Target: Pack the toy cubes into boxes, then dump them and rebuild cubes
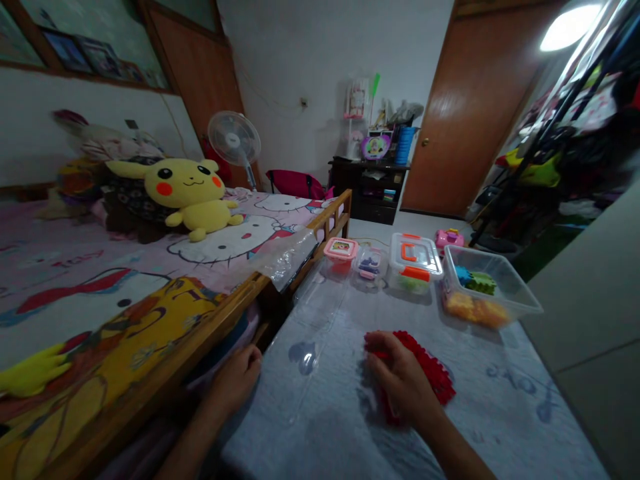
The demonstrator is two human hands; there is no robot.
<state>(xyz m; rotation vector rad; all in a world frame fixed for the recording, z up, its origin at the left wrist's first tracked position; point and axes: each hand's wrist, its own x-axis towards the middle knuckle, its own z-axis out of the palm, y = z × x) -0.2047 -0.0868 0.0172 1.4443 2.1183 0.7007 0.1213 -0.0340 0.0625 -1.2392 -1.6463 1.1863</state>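
Observation:
My right hand (400, 377) is over a red piece with a toothed edge (430, 367) on the cloth-covered table (330, 373). Its fingers bend around the left edge of the red, which may be more than one piece; the palm hides part of it. My left hand (239, 377) rests at the table's left edge with its fingers curled in, and nothing shows in it. Beyond the right hand, a clear open bin (520, 293) contains orange, green and blue pieces.
Along the table's far side stand a clear box with orange latches (415, 257), a small clear container (370, 263) and a pink-lidded container (341, 250). To the left, a wooden bed rail (200, 343) runs close beside the table. A yellow plush toy (193, 193) sits on the bed.

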